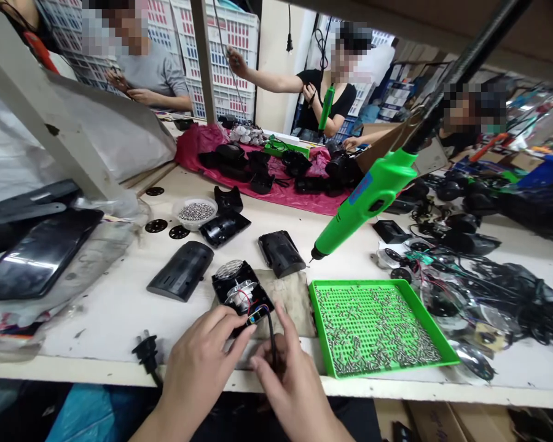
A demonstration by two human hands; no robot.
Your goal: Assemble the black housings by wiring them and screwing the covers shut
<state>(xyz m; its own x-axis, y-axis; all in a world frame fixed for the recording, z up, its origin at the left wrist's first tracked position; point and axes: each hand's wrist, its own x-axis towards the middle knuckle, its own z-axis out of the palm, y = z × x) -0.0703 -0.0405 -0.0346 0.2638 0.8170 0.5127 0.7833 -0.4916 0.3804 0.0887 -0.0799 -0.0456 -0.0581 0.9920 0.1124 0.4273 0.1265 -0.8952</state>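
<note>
A black plastic housing (221, 288) lies open on a worn mat (288, 301), with a silvery motor (240, 294), red wires and a small circuit board (257, 315) inside. My left hand (207, 344) pinches the board's left edge between thumb and fingers. A black cable (271, 337) runs from the board down into my right hand (288, 368), whose fingers curl round it while the index finger reaches up along the housing's right side. Behind the housing lie curved black covers (182, 270), (281, 252).
A green screwdriver (364, 202) hangs at centre right above a green tray of screws (378, 331). Small metal parts fill a bowl (196, 212). Wires and motors (465, 276) crowd the right; a plug (146, 350) lies front left. Several people sit across the table.
</note>
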